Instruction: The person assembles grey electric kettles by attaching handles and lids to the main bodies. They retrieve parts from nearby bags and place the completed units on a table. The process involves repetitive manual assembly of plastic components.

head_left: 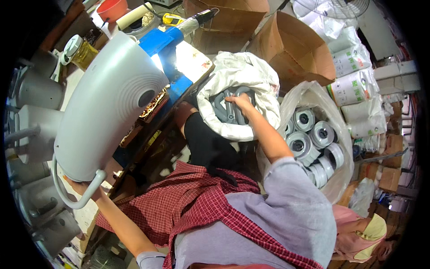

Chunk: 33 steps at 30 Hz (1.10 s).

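A big, smooth grey plastic housing [101,98] stands tilted on the workbench at the left, with concentric rings around a dark round hole and a curved handle [92,193] at its lower end. My left hand [81,186] grips that lower end beside the handle, its fingers mostly hidden behind the shell. Farther right, my right hand [243,103] reaches into a white woven sack [239,74] of grey curved plastic handles. Its fingers close on one grey plastic handle [230,112] among the others.
An electric screwdriver [197,21] lies by a blue stand [163,42], near a tray of screws [154,105]. Open cardboard boxes [295,47] stand beyond the sack. A clear bag [342,166] holds several grey round parts. More grey housings [38,130] line the left; another person [358,233] is lower right.
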### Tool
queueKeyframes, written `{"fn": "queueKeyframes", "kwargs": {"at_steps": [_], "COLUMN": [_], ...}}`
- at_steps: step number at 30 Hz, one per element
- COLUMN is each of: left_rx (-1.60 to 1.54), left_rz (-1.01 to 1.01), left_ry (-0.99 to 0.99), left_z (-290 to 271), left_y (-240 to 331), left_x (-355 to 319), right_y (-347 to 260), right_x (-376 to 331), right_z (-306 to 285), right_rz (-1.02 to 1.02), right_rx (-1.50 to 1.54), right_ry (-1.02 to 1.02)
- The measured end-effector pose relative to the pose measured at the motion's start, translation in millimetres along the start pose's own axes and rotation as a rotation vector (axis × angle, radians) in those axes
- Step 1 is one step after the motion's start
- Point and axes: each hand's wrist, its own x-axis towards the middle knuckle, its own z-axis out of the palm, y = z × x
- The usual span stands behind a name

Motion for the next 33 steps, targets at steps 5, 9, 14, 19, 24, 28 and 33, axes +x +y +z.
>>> {"fn": "queueKeyframes", "kwargs": {"at_steps": [5, 9, 14, 19, 24, 28, 33], "left_rx": [0.464, 0.706, 0.759, 0.695, 0.317, 0.856, 0.157], "left_rz": [0.169, 0.135, 0.184, 0.082, 0.009, 0.136, 0.057], "left_ry": [0.052, 0.215, 0.165, 0.339, 0.347, 0.305, 0.341], "left_z": [-21, -70, -88, -40, -50, -53, -48], "left_y": [-11, -31, -35, -31, -41, -43, -37], "left_x": [3, 6, 5, 8, 12, 9, 14], "right_y": [-82, -153, -182, -178, -85, -27, -48], "right_x": [-83, -150, -189, -187, -113, -103, -63], "right_z": [-35, -48, -51, -41, -33, -36, -11], "right_rz": [-0.35, -0.617, -0.778, -0.731, -1.05, -0.787, -0.485], "right_rx": [-0.041, -0.04, 0.02, -0.038, -1.015, -0.828, -0.833], "right_ry": [0.005, -0.086, -0.213, -0.316, -0.309, -0.434, -0.15]}}
